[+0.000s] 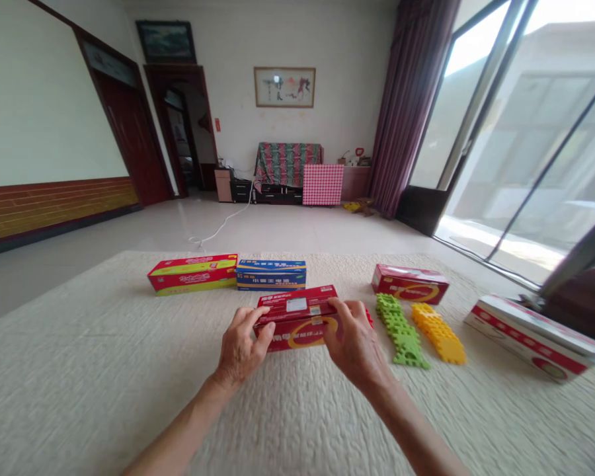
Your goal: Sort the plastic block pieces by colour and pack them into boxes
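A dark red cardboard box (297,324) with a yellow ring printed on its front is gripped at both ends, low over the textured cream cover (287,410). My left hand (242,344) closes on its left end, thumb on the front and fingers over the top. On the right end, my right hand (354,340) has its thumb against the front and fingers on top. Just behind it are a blue box (271,274) and a red-and-yellow box (193,274), end to end. A bit of red plastic (369,319) peeks out beside my right hand, mostly hidden.
To the right lie a row of green plastic pieces (400,330) and a row of yellow ones (437,332). Another dark red box (410,283) stands behind them. A white-and-red box (533,337) sits farther right. Beyond the cover, a white cable (223,225) crosses the floor.
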`<state>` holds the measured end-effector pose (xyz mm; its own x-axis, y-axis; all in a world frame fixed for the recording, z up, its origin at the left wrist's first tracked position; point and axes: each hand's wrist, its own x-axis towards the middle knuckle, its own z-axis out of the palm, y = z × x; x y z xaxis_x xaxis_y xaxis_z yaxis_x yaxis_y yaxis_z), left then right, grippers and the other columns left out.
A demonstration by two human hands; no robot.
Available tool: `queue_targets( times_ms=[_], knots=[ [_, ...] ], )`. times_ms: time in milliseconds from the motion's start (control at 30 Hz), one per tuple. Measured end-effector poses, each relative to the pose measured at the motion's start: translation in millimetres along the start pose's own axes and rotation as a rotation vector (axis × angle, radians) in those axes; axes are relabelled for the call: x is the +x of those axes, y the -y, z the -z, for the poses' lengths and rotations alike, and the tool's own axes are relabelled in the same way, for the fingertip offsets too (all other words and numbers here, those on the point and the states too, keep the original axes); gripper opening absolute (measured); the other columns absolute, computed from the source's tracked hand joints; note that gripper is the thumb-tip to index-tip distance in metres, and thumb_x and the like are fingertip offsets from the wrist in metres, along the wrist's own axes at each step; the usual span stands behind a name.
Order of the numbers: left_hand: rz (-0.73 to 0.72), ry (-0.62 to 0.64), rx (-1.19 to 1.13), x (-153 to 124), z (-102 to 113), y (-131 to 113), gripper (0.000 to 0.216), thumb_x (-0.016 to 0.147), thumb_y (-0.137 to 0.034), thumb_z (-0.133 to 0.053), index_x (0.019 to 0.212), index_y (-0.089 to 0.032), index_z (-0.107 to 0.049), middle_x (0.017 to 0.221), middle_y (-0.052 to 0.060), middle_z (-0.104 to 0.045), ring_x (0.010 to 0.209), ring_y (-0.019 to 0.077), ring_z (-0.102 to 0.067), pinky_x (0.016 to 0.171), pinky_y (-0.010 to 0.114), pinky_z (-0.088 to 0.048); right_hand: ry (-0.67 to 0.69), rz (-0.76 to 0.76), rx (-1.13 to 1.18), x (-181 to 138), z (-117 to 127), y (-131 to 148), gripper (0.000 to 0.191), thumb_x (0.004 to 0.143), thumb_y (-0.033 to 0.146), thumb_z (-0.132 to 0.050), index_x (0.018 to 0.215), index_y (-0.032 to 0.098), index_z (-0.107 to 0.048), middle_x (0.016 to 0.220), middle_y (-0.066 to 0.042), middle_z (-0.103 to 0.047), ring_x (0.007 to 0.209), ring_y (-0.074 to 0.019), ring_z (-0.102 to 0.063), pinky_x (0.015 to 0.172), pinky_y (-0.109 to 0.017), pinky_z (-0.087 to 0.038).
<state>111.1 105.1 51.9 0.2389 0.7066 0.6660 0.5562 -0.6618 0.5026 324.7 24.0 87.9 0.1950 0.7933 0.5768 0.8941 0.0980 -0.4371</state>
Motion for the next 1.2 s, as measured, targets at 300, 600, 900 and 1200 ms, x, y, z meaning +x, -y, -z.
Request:
queue_targets(
  times_ms=[300, 600, 900, 1200],
  knots=[
    [0.098, -0.146, -0.217, -48.3, -13.9, 11.6, 0.032, 0.088, -0.033, -0.047, 0.116, -0.020, -0.056, 0.121, 0.010, -0.052, 0.118, 0.0233, -0.050, 0.100, 0.042, -0.043, -0.103, 0.023, 0.165, -47.5, -27.2, 2.9, 0.020, 0.088, 0.030, -0.050, 0.106, 0.021, -0.054, 0.121, -0.011, -0.048, 0.109, -0.0226, -0.053, 0.093, -0.041, -0.048],
    [0.234, -0.025, -0.382, -45.3, -13.6, 15.9, 0.049, 0.089, -0.037, -0.044, 0.134, -0.019, -0.040, 0.138, 0.011, -0.047, 0.129, 0.0230, -0.043, 0.111, 0.044, -0.031, -0.221, 0.089, 0.197, -62.5, -43.9, -7.0, 0.028, 0.087, 0.025, -0.051, 0.115, 0.021, -0.050, 0.138, -0.013, -0.041, 0.125, -0.0270, -0.042, 0.100, -0.049, -0.040],
    [0.306, 0.033, -0.423, -45.8, -8.2, 15.4, 0.057, 0.087, -0.043, -0.044, 0.138, -0.017, -0.038, 0.141, 0.011, -0.046, 0.130, 0.0240, -0.042, 0.113, 0.044, -0.028, -0.239, 0.034, 0.230, -61.3, -46.1, 0.2, 0.027, 0.090, 0.022, -0.043, 0.115, 0.023, -0.054, 0.137, -0.011, -0.043, 0.120, -0.0261, -0.046, 0.097, -0.049, -0.039],
    [0.321, 0.044, -0.395, -45.6, -8.4, 12.7, 0.060, 0.086, -0.046, -0.046, 0.138, -0.017, -0.040, 0.138, 0.008, -0.050, 0.128, 0.0255, -0.044, 0.112, 0.042, -0.030, -0.249, 0.025, 0.342, -59.5, -46.7, -10.1, 0.024, 0.090, 0.020, -0.042, 0.106, 0.023, -0.060, 0.126, -0.010, -0.051, 0.116, -0.0237, -0.048, 0.096, -0.045, -0.039]
  ],
)
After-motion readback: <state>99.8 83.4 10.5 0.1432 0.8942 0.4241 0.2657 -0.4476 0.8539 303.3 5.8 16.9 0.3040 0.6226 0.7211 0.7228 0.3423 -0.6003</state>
